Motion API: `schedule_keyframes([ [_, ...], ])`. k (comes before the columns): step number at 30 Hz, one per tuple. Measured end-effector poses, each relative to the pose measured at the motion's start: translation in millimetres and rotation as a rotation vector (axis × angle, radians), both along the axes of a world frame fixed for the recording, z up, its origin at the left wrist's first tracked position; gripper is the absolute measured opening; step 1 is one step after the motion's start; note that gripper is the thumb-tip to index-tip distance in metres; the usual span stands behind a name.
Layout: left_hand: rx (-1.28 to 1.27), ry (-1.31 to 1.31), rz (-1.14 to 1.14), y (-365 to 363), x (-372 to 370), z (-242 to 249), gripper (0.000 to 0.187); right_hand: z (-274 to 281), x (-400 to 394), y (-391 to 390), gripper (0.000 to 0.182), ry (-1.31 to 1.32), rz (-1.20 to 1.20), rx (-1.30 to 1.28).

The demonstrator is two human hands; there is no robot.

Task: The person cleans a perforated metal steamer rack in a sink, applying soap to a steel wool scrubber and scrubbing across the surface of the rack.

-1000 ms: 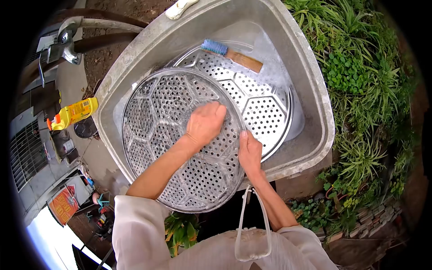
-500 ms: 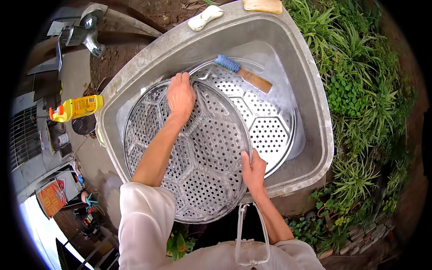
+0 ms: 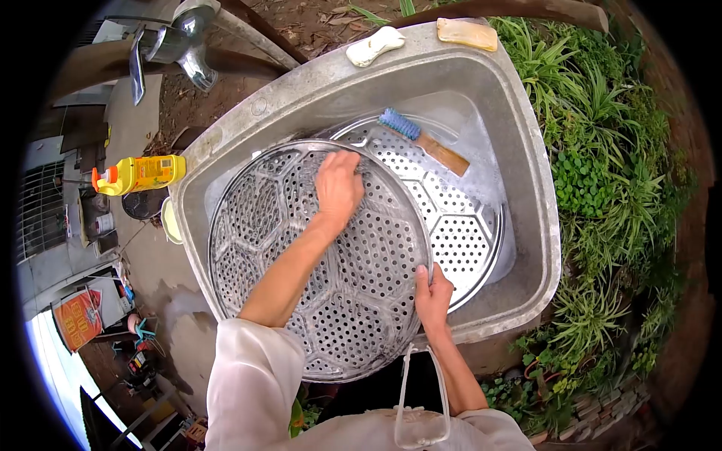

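Note:
A round perforated metal steamer tray, wet and ridged in a honeycomb pattern, leans tilted over the near left side of the sink. My right hand grips its right rim, thumb on top. On the tray's upper face rests my left hand, fingers curled down and closed; whatever may be under them is hidden. Beneath it, a second perforated tray lies in soapy water. A scrub brush with blue bristles and a wooden handle lies across that lower tray's far edge.
The grey stone sink has a white bone-shaped object and a yellowish bar on its far rim. A yellow detergent bottle stands at the left, below a metal tap. Green plants border the right side.
My left hand has moved from the tray's far rim inward onto its face. My right hand keeps hold of the rim. The whole view has shifted slightly.

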State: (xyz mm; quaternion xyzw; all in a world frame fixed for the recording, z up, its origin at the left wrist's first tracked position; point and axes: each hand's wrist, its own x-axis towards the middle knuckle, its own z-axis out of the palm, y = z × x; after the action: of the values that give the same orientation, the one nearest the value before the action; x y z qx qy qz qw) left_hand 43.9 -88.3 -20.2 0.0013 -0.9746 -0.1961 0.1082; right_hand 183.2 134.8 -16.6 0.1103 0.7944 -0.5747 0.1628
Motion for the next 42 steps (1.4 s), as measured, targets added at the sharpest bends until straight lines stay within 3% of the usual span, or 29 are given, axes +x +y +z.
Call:
schedule_keyframes([
  [2, 0.163, -0.111, -0.276, 47.2, 30.4, 7.7, 0.029, 1.8, 0.6, -0.9, 0.031, 0.006, -0.036, 0.000],
  [3, 0.166, -0.107, -0.271, 45.4, 31.6, 12.6, 0.029, 4.1, 2.8, -0.8, 0.031, 0.009, -0.031, 0.003],
  [5, 0.255, -0.042, -0.525, 37.2, 28.4, 19.3, 0.031, 4.7, 5.2, 0.0, 0.032, 0.015, -0.070, -0.006],
  [8, 0.013, -0.117, -0.071, -41.9, -22.2, 4.6, 0.029, 5.5, 6.1, 2.6, 0.031, 0.015, -0.021, 0.039],
  [11, -0.066, -0.078, 0.162, -96.8, -14.4, 0.5, 0.026, 7.6, 2.3, 2.8, 0.031, 0.009, -0.010, 0.035],
  [14, -0.047, -0.022, 0.283, -56.1, -10.3, 0.9, 0.026, 9.5, 3.3, 1.8, 0.031, -0.008, -0.006, 0.028],
  [16, 0.062, -0.156, 0.035, -10.0, -3.2, 11.7, 0.028, 1.6, 7.0, 0.6, 0.031, 0.117, -0.031, 0.061],
  [18, 0.149, -0.068, -0.188, 28.8, 23.2, 5.3, 0.031, 5.8, 11.9, -1.5, 0.030, 0.055, -0.047, 0.037],
  [19, 0.150, -0.059, -0.182, 31.5, 34.5, 10.2, 0.031, 7.5, 9.0, -1.5, 0.031, 0.006, -0.063, 0.012],
  [21, 0.222, 0.002, -0.554, 30.4, 47.4, 20.5, 0.033, 15.7, 4.7, -3.3, 0.030, 0.019, -0.063, 0.029],
  [23, 0.076, 0.036, -0.406, -10.5, 26.7, 0.9, 0.035, 10.7, 8.9, -1.9, 0.031, 0.017, -0.064, 0.067],
  [25, -0.039, -0.084, -0.026, -65.4, -11.5, 9.5, 0.030, 10.8, 8.8, -3.8, 0.031, 0.028, -0.067, 0.067],
  [29, -0.205, -0.169, 0.195, -130.4, 13.5, 13.6, 0.024, 16.3, 7.3, -2.1, 0.032, -0.035, -0.062, -0.004],
  [31, -0.210, -0.121, 0.516, -141.6, 32.0, 10.0, 0.019, 11.8, 4.1, -0.7, 0.028, -0.041, -0.076, -0.062],
  [34, -0.194, -0.152, 0.612, -130.5, 18.1, 10.9, 0.017, -5.1, -27.0, 2.4, 0.025, -0.116, -0.031, -0.239],
  [38, -0.017, -0.046, 0.225, -64.4, -7.6, 4.1, 0.021, -10.9, -75.7, -7.4, 0.027, 0.119, 0.193, 0.040],
  [40, 0.033, -0.079, -0.077, -12.0, -0.3, 10.6, 0.028, -21.1, -69.9, -2.4, 0.028, 0.103, 0.193, 0.038],
  [41, 0.063, -0.215, -0.164, 12.4, 9.8, 8.4, 0.030, -24.2, -65.8, -4.9, 0.029, 0.098, 0.181, 0.023],
  [42, 0.105, -0.155, -0.331, 25.9, 22.8, 9.9, 0.030, -23.8, -60.0, -8.0, 0.029, 0.101, 0.186, 0.013],
])
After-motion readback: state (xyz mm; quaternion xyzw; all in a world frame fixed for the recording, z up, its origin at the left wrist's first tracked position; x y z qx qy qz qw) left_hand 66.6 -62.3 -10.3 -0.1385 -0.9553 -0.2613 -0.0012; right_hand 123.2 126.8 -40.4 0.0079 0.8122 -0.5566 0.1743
